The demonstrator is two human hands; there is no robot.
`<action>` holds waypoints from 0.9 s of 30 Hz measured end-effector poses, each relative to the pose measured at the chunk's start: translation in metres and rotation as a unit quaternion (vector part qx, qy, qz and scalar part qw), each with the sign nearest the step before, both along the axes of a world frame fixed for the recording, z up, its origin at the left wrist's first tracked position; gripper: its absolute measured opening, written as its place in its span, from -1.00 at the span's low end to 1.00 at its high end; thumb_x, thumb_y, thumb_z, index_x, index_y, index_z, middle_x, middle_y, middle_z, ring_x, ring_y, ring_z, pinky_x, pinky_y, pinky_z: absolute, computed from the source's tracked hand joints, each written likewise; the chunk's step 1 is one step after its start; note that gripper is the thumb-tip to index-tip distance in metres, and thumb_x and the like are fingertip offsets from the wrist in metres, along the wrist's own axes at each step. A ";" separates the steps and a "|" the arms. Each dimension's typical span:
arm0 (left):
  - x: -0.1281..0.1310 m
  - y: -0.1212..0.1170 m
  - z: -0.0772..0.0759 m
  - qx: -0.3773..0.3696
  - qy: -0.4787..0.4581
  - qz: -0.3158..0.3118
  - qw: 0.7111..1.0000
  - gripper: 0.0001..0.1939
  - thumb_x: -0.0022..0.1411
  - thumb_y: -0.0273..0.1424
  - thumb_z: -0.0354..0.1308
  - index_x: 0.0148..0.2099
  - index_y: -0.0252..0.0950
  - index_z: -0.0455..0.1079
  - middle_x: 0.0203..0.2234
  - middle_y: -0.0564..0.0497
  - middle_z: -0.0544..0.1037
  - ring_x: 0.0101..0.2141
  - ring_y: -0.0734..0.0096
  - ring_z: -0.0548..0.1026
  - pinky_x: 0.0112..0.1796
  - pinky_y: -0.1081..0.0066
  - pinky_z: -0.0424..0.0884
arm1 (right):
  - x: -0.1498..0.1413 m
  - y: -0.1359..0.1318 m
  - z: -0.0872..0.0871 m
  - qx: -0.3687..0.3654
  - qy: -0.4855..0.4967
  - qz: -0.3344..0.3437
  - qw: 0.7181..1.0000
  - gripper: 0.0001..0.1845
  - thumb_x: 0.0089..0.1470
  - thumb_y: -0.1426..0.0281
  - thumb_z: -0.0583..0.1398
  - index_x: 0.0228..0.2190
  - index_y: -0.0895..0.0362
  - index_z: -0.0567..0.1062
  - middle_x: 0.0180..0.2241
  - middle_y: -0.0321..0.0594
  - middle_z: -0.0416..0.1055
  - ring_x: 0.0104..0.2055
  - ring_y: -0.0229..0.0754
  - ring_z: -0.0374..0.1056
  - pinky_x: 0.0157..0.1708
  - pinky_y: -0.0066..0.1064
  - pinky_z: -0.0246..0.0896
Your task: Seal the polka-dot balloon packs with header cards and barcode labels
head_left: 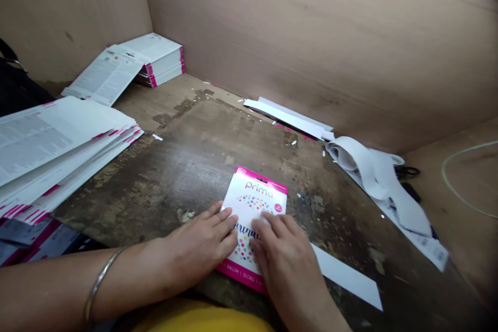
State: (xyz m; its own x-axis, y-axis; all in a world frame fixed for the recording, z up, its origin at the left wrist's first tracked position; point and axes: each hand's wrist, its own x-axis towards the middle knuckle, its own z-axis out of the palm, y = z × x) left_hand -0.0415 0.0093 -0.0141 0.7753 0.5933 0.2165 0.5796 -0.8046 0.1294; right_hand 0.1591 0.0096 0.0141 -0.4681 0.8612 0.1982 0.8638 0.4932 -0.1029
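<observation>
Head view: worn dark tabletop [175, 181], big card stack [70, 129] left, curled white paper strip [402, 192] right. Prima packet [249, 212] lies near edge, center. Left hand [202, 244], fingers narrowly spaced, touches its left side; right hand [290, 254], fingers bent, covers its right side. Grip: can't tell.

fingers [226, 227] on a pink-and-white packet [246, 211]
</observation>
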 end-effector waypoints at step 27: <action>0.046 0.037 0.028 -0.601 -0.480 0.306 0.561 -0.49 -0.04 -0.30 0.29 -0.05 -0.34 0.23 -0.17 -0.22 0.54 -0.27 0.08 0.55 -0.28 0.20 0.47 | 0.015 -0.024 -0.028 0.000 0.180 -0.044 0.983 -0.72 0.13 0.49 0.11 -0.13 0.08 0.49 -0.02 -0.12 0.40 -0.06 -0.04 0.28 -0.04 -0.13 0.25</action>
State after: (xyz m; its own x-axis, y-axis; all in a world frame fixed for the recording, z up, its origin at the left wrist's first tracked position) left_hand 0.0045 0.0462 0.0136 0.2162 0.8494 -0.4814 -0.1018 0.5100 0.8541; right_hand 0.1738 -0.0145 -0.0141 -0.2902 0.8954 0.3379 0.8108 0.4175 -0.4101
